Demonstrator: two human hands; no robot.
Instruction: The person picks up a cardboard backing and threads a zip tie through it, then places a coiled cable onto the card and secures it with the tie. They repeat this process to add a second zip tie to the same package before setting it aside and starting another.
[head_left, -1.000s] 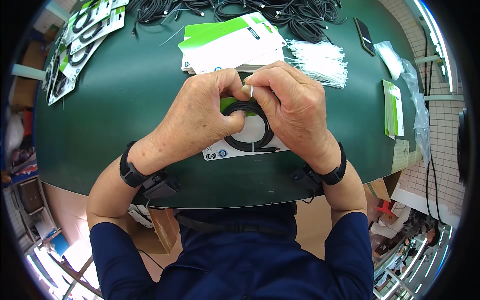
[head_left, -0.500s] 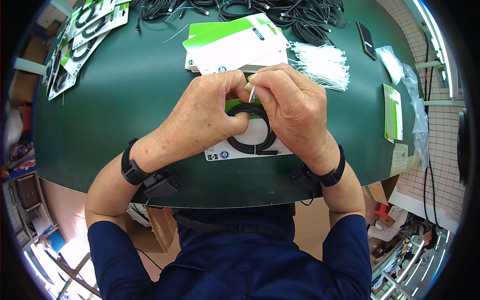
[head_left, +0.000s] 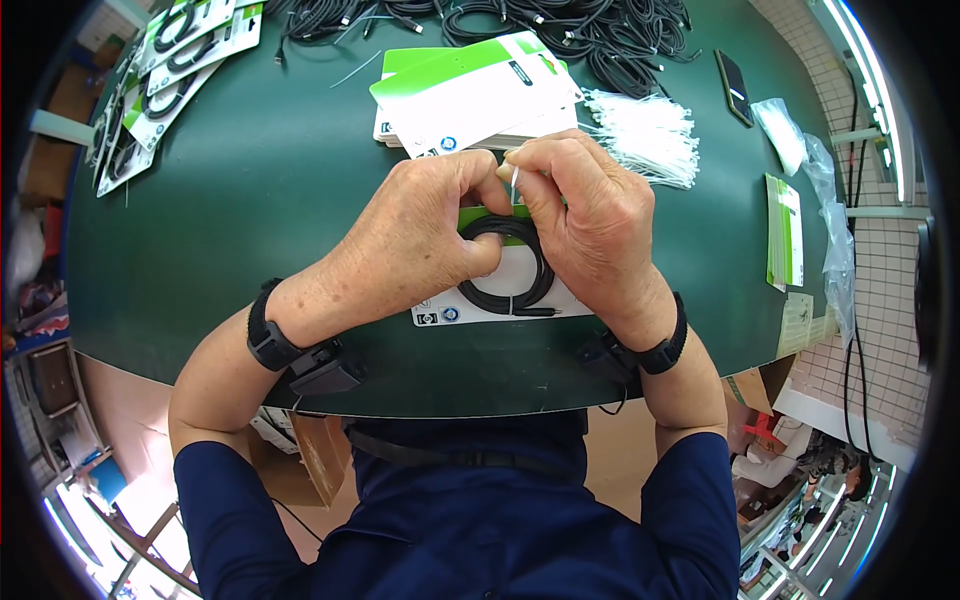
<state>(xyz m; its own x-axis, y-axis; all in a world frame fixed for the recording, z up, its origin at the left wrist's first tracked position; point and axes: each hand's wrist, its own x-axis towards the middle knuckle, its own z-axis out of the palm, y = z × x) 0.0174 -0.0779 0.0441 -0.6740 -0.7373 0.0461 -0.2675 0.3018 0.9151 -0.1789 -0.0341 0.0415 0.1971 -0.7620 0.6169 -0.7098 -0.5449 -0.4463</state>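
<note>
A black cable coil (head_left: 541, 278) lies on a white and green backing card (head_left: 438, 311) near the front of the green table. My left hand (head_left: 415, 220) is closed on the cable coil, its thumb inside the ring and its index finger bent over the card's top edge. Just above the coil, my right hand (head_left: 598, 210) pinches a thin white cable tie (head_left: 515, 181) between thumb and index finger. Both sets of fingertips nearly meet there. A second white tie crosses the coil's lower side, by the cable's plug. My other left fingers are partly hidden.
Stacked backing cards (head_left: 470, 105) stand beyond my hands, beside a heap of white cable ties (head_left: 650, 135). Black cables (head_left: 610, 40) pile up at the far edge. Carded cables (head_left: 165, 95) lie far left. To the right are a phone (head_left: 734, 86), plastic bags (head_left: 780, 130) and more cards (head_left: 785, 230).
Both hands, the coil and the card have shifted very slightly right in the picture. The white tie in my right fingers now stands more upright. Both grips remain.
</note>
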